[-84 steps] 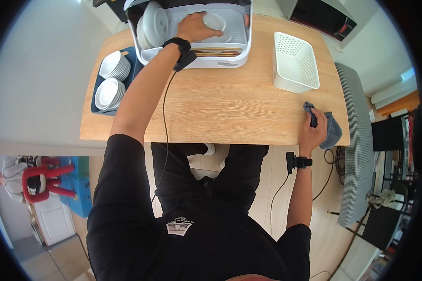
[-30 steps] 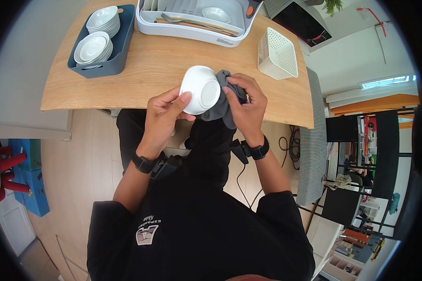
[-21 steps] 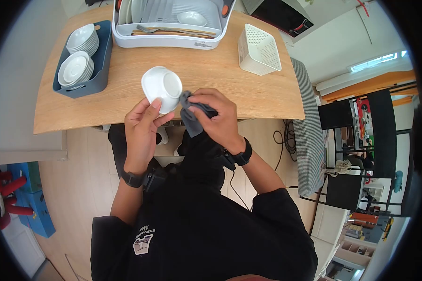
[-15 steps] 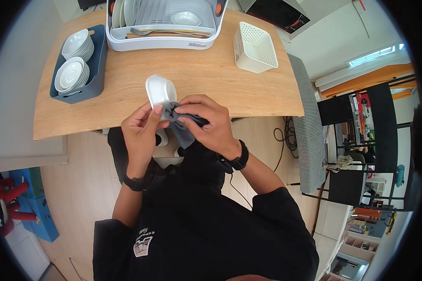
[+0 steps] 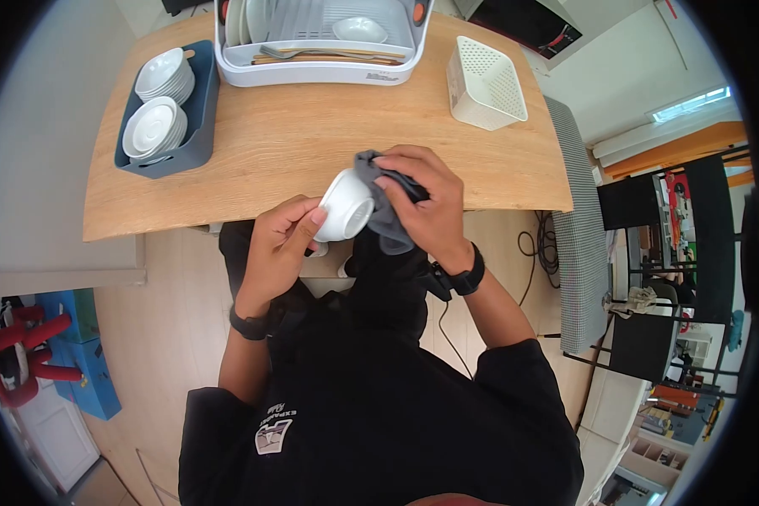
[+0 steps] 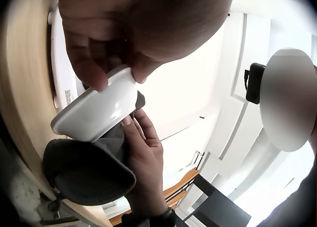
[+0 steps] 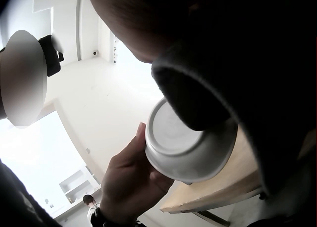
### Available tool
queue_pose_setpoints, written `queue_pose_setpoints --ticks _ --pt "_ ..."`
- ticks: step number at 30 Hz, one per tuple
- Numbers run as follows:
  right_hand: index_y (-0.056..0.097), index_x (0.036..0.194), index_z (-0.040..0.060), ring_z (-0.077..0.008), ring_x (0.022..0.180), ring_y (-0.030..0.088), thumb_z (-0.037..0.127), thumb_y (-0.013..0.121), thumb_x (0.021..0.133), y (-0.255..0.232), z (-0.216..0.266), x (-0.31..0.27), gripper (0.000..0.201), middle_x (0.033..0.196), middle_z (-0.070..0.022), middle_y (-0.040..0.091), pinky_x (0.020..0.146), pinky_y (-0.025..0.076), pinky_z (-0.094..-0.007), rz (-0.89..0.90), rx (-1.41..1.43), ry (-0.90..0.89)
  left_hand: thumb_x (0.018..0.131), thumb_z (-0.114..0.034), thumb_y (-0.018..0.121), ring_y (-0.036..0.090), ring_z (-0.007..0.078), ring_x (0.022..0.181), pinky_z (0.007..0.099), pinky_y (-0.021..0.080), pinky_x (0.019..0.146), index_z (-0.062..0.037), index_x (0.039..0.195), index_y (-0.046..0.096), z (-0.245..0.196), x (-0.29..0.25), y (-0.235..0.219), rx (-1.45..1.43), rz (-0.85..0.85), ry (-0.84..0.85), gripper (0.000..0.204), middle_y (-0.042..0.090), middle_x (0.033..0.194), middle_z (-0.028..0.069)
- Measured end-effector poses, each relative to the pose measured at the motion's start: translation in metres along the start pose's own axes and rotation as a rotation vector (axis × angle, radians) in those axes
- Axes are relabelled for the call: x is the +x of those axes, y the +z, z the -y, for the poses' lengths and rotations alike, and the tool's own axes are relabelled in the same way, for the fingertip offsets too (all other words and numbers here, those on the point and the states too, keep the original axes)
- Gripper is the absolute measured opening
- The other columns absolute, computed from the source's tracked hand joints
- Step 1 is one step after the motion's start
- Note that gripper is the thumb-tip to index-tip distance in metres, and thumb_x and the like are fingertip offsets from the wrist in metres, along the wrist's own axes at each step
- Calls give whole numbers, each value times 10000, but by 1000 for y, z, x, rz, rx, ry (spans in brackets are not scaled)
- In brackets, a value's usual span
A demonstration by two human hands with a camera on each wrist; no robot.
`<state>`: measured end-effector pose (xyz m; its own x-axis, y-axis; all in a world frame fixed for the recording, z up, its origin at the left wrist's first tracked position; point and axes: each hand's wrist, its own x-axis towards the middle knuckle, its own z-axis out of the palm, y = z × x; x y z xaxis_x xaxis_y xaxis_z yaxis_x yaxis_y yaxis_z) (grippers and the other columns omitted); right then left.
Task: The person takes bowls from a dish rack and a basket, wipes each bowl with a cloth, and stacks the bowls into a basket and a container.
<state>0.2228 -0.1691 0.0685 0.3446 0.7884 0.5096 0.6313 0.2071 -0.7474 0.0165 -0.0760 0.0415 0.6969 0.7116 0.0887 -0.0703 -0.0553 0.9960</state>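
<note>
A small white bowl (image 5: 344, 207) is tipped on its side above the table's front edge, its foot ring turned right. My left hand (image 5: 282, 246) pinches its rim between thumb and fingers, as the left wrist view also shows on the bowl (image 6: 101, 108). My right hand (image 5: 430, 198) grips a bunched grey cloth (image 5: 390, 221) against the bowl's right side. In the right wrist view the dark cloth (image 7: 198, 88) covers part of the bowl's underside (image 7: 171, 130), and the right hand's fingers are mostly in shadow.
At the back stands a white dish rack (image 5: 312, 76) with plates, another bowl (image 5: 360, 30), chopsticks and a fork. A blue-grey bin (image 5: 196, 135) at the left holds stacked white bowls (image 5: 154, 126). A white perforated basket (image 5: 487, 88) stands at the right of the wooden table (image 5: 270, 152).
The left hand has taken a bowl from the rack and brought it to the front. The right hand lifted the cloth from the table's right corner to the bowl; the bowl has since been turned.
</note>
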Motion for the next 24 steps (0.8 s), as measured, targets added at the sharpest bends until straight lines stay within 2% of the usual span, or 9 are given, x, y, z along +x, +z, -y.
queue_pose_setpoints --ticks 6,8,11,13,14,17,20,22,24 --pt "725 1048 -4 -216 1020 683 -79 754 809 -6 -14 6 252 1092 -135 705 895 531 -308 -60 -18 28 1059 -277 565 604 82 758 232 502 648 36 1147 689 8 0 -8 -274 -3 -105 349 693 919 56" --pt "721 1048 -1 -216 994 687 -76 746 813 -1 -19 3 248 1077 -121 707 897 536 -311 -65 84 96 1077 -321 514 625 102 749 246 514 673 26 1151 661 15 5 -9 -552 3 -63 384 697 905 62" --pt "701 1080 -7 -192 999 686 -76 725 841 0 -25 -2 250 1093 -101 715 929 533 -314 -1 238 166 1093 -325 472 643 116 788 264 527 721 19 1197 612 12 7 -5 -595 -18 -65 386 692 955 60" --pt "685 1110 -21 -178 1039 679 -78 713 860 4 -26 -7 258 1125 -103 713 944 531 -315 102 589 283 1073 -350 513 645 120 840 267 529 738 21 1245 567 2 9 7 -616 -86 -97 412 676 1026 67" --pt "685 1110 -21 -178 1039 679 -78 713 860 6 -24 -7 258 1125 -103 713 944 531 -315 101 593 285 1054 -375 554 646 124 892 270 530 756 22 1293 522 -2 11 10 -637 -151 -123 464 660 1096 73" --pt "671 1123 -36 -164 1074 668 -79 700 877 10 -13 -9 251 1145 -106 707 954 529 -311 138 635 311 995 -416 648 627 134 1020 286 534 816 10 1356 433 9 11 11 -597 -117 -61 598 599 1220 87" --pt "643 1164 -36 -202 1116 663 -71 729 878 16 -6 -10 301 1179 -139 681 980 520 -326 191 600 237 945 -425 713 607 141 1085 298 526 872 7 1367 400 4 10 22 -505 -204 -102 680 570 1247 88" --pt "681 1122 -17 -145 1016 673 -92 716 840 20 -1 -12 294 1113 -83 709 936 532 -292 181 598 208 964 -408 687 602 142 1098 304 521 892 1 1360 405 9 12 21 -491 -216 -105 635 569 1241 85" --pt "688 1109 -13 -148 1004 676 -94 724 828 21 3 -13 294 1110 -84 709 924 536 -292 177 569 199 982 -391 661 598 144 1110 311 515 913 -5 1353 410 9 13 20 -475 -229 -107 591 567 1235 81"
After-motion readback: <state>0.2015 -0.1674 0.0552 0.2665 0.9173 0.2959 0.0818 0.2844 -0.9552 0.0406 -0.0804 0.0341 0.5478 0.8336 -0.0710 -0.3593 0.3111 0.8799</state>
